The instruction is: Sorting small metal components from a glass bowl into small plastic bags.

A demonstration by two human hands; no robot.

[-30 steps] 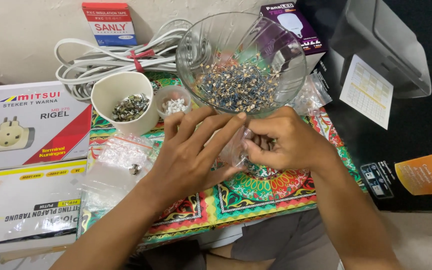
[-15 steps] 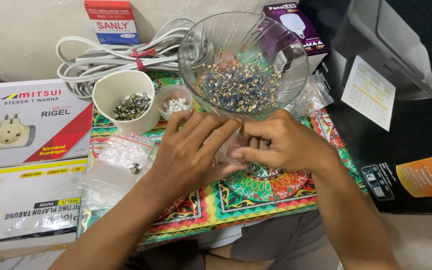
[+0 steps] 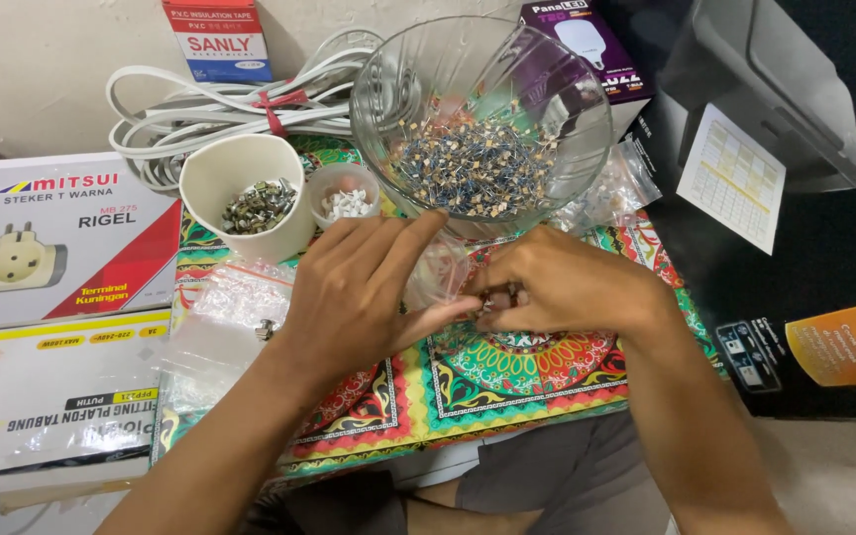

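1. Left hand (image 3: 354, 292) and right hand (image 3: 557, 287) meet over the patterned mat (image 3: 507, 372) on the worktop. Fingers of both are pinched on a small clear plastic bag (image 3: 438, 277) held between them; the right fingertips look closed on tiny parts at the bag's mouth, but I cannot tell exactly what.
2. Just left of the left hand: more clear bags (image 3: 235, 307), lying flat, one with a small metal piece in it.
3. Just beyond the fingers: large glass bowl (image 3: 482, 129) heaped with small electronic components, almost touching the left fingertips.
4. Beyond and left of the fingers: cream cup (image 3: 245, 193) of metal screws, and a small clear cup (image 3: 346, 198) of white bits beside it.
5. Farthest: coiled white cable (image 3: 210, 109), boxes at the back and at left.
6. Risks, as I judge them:
   - Bag is limp, so a loose pinch could drop parts onto the busy mat, where they would be hard to spot.
   - Left fingers sit close to the bowl, so a nudge could shift it or spill components.
   - The cups are near enough for parts to get mixed.
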